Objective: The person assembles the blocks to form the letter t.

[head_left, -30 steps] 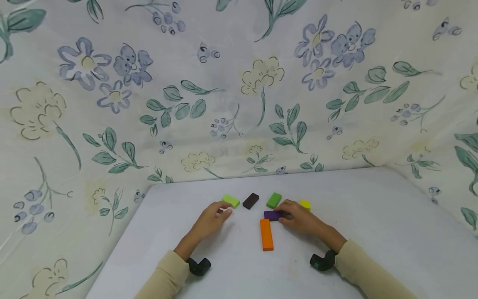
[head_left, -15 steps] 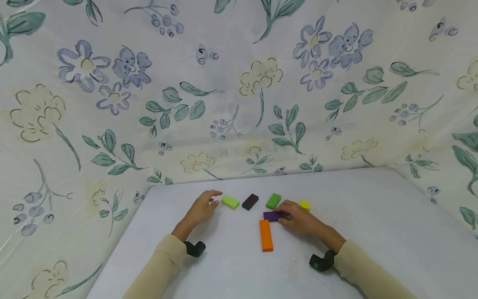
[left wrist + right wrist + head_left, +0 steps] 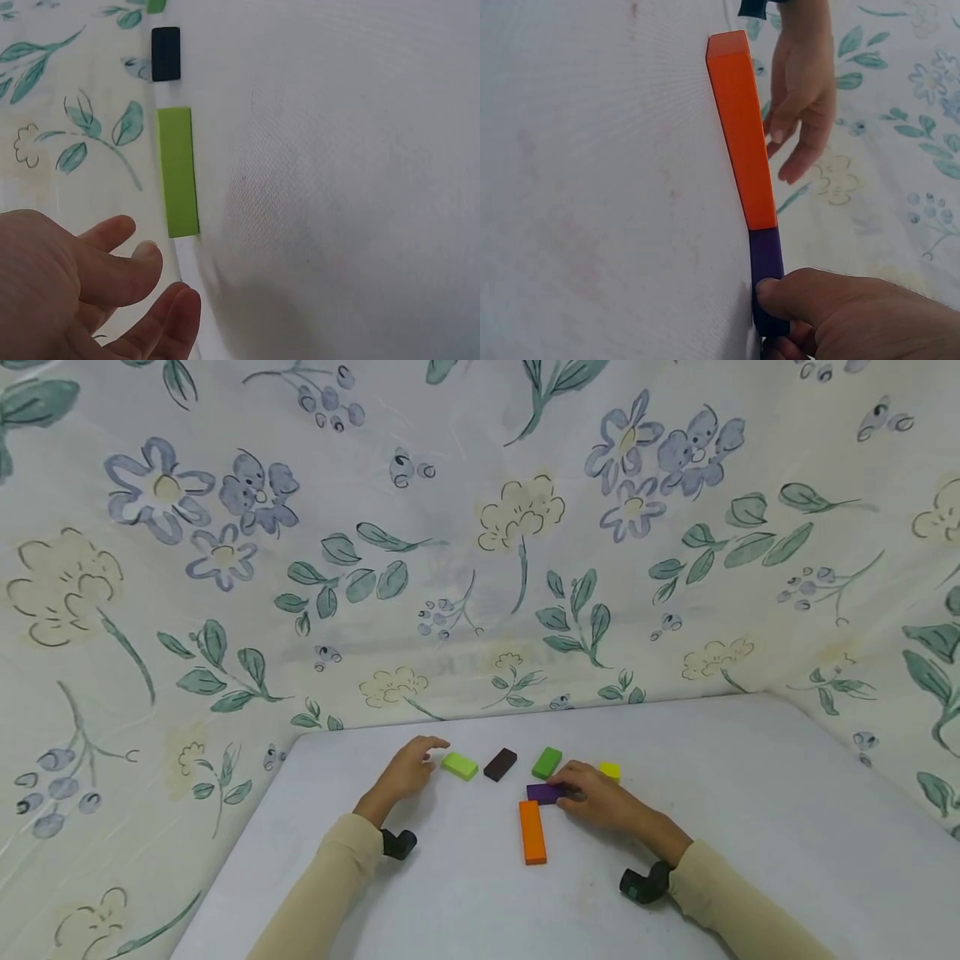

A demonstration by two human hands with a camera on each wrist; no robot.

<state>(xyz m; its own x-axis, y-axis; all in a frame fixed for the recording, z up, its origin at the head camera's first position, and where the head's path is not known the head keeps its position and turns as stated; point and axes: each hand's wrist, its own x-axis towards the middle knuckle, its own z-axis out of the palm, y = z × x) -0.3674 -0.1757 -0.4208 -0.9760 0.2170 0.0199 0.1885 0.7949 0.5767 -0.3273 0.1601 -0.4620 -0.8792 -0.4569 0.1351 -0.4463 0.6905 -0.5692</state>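
Observation:
My right hand (image 3: 600, 795) pinches the right part of a purple block (image 3: 766, 251) lying on the table. That block touches the far end of a longer orange block (image 3: 532, 833), which points toward me. At the left, my left hand (image 3: 405, 770) is raised just beside a lime green block (image 3: 178, 172), its fingers loosely bent and holding nothing. In the left wrist view a gap shows between the fingertips and that block. A dark brown block (image 3: 500, 765) and a green block (image 3: 547, 763) lie between the hands, farther back. A yellow block (image 3: 611, 772) is partly hidden behind my right hand.
The white table (image 3: 465, 910) ends at the back against a flower-printed cloth (image 3: 450, 527). A black wrist camera (image 3: 400, 844) sits at my left cuff, and another wrist camera (image 3: 645, 882) at my right cuff.
My left hand has drawn back left and away from me, from in front of the lime green block to its left side. My right hand keeps its hold on the purple block.

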